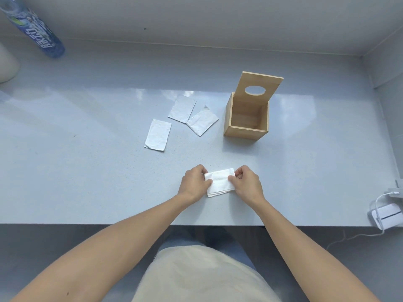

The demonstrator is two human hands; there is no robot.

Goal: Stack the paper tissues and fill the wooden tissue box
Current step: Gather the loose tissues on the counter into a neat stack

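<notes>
A small stack of folded white tissues [220,182] lies near the table's front edge. My left hand [194,184] pinches its left side and my right hand [246,184] pinches its right side. Three more folded tissues lie flat farther back: one [158,135] at the left, one [182,108] behind it, and one [202,120] partly overlapping that. The wooden tissue box [245,132] stands open to the right of them, its inside bare. Its lid [259,89], with an oval hole, stands upright at the back.
A blue plastic bottle [37,29] stands at the far left corner, beside a white rounded object [7,64]. A white device with a cable [386,215] sits at the table's right front edge. The grey table [87,171] ends at walls behind and to the right.
</notes>
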